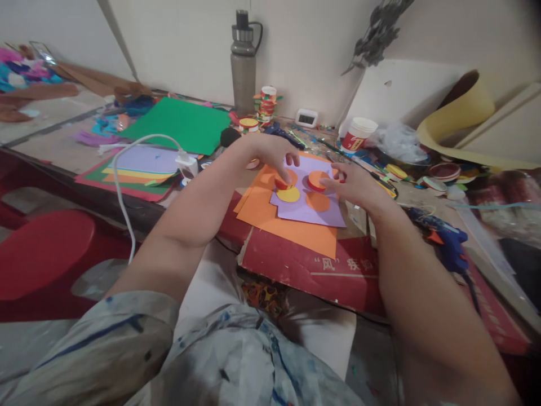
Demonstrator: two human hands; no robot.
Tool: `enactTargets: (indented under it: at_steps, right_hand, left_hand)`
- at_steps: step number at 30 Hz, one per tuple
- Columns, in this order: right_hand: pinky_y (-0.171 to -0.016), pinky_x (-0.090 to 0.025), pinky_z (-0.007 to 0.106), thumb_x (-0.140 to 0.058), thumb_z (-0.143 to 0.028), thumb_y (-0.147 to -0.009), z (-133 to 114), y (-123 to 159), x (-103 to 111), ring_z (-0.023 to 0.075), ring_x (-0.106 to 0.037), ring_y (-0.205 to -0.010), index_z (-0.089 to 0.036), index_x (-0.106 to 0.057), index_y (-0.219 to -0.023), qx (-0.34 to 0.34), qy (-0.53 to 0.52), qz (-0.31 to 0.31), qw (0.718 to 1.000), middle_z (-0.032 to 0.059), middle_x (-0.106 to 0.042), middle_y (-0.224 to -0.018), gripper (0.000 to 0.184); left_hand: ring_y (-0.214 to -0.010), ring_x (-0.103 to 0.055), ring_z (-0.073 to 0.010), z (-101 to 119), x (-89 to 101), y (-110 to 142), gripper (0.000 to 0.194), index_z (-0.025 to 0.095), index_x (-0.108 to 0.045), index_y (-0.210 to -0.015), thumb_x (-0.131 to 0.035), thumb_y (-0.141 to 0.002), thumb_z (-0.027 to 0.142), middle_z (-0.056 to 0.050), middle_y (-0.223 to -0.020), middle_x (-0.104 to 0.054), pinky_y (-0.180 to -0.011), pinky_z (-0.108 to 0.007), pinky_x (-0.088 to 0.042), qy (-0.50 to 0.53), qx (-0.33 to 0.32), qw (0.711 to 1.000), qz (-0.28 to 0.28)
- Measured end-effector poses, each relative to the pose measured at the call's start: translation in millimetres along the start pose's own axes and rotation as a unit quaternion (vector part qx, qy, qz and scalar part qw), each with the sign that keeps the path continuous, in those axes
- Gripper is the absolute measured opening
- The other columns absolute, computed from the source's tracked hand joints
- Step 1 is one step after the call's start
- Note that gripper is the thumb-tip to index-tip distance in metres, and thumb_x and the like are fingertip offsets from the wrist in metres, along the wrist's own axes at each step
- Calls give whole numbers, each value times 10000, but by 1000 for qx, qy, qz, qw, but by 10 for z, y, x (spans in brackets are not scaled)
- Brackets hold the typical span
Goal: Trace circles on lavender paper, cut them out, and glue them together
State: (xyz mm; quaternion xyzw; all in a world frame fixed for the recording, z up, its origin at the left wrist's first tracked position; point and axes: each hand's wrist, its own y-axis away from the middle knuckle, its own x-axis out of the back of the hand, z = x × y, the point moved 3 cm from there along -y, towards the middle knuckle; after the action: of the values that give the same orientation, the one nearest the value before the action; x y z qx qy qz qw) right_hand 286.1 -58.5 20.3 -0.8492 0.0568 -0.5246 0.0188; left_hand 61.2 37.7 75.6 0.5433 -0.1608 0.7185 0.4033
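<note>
A lilac paper sheet lies on orange sheets over a red board. Paper discs sit on the lilac sheet: a yellow one, a flat orange one and two red-orange ones. My left hand reaches down from above, its fingertips pinching the left red-orange disc. From the right, my right hand presses its fingertips on the other red-orange disc.
A grey bottle stands at the wall. Green paper and stacked coloured sheets with a white cable lie left. A paper cup, tape rolls, scraps and a blue glue gun crowd the right. A red stool stands below left.
</note>
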Motion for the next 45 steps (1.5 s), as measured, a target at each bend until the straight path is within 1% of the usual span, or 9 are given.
enactTargets:
  at_steps: [4,8,14,20,26,33,38,41,45]
  right_hand:
    - [-843,-570,391,-805,-441,-957,-33,30,30,290,-729,-956,-95,-721,-1511,3,21,-9,1000,150,-793,-1118,658]
    - [-872,-582,428,-766,-451,-980,0,15,43,295,-728,-945,-118,-710,-1531,-4,18,2,1000,136,-786,-1083,647]
    - [-933,-592,499,-807,-423,-904,123,-50,28,331,-727,-986,-146,-741,-1479,29,-14,75,997,138,-776,-1074,642]
    - [-1055,-598,568,-833,-352,-856,181,-72,-14,356,-712,-1182,-188,-575,-1634,90,-60,147,983,165,-754,-1295,836]
    - [-1069,-606,554,-690,-269,-937,119,-48,-22,315,-744,-1148,-199,-570,-1621,109,-98,157,977,167,-759,-1343,699]
    - [-1108,-577,588,-661,-360,-983,73,-1,19,354,-750,-1144,-216,-665,-1525,85,-97,181,975,160,-816,-1255,561]
    - [-1138,-552,603,-657,-387,-1002,52,5,12,385,-751,-1206,-199,-675,-1518,75,-90,171,978,190,-810,-1250,550]
    - [-1126,-561,597,-646,-368,-994,45,6,7,376,-759,-1185,-214,-686,-1509,77,-94,174,977,177,-820,-1252,539]
    - [-1131,-560,585,-641,-348,-969,39,13,9,364,-758,-1175,-207,-699,-1488,74,-94,180,976,167,-826,-1249,540]
  left_hand:
    - [-1175,-725,-249,4,-64,-38,668,337,-875,-1238,-973,-588,454,-18,-1240,-850,-985,-289,-518,-25,4,999,-38]
    - [-1195,-722,-259,-21,-61,-68,584,326,-881,-1170,-981,-600,399,6,-1096,-841,-1021,-290,-511,2,15,1000,-19]
    - [-1222,-743,-284,-173,43,-82,375,263,-885,-1093,-945,-729,329,-7,-1024,-800,-1045,-304,-522,122,82,986,80]
    - [-1223,-718,-283,-347,84,-131,511,242,-846,-1241,-953,-741,252,-39,-1213,-807,-1050,-313,-520,117,68,968,213]
    - [-1276,-704,-290,-512,103,-120,585,165,-778,-1408,-873,-832,186,-116,-1344,-788,-1104,-332,-519,81,124,940,308]
    - [-1401,-675,-317,-787,207,-133,436,131,-779,-1393,-774,-972,244,-172,-1505,-751,-1232,-410,-480,70,166,876,447]
    - [-1294,-709,-253,-879,134,-168,453,121,-799,-1361,-796,-932,266,-146,-1432,-792,-1168,-357,-493,91,160,884,430]
    - [-1289,-731,-269,-818,106,-165,406,160,-833,-1297,-802,-904,256,-117,-1397,-811,-1123,-336,-527,98,140,901,398]
    - [-1233,-759,-305,-752,89,-148,367,116,-848,-1252,-827,-899,215,-151,-1323,-830,-1079,-365,-563,82,159,923,342]
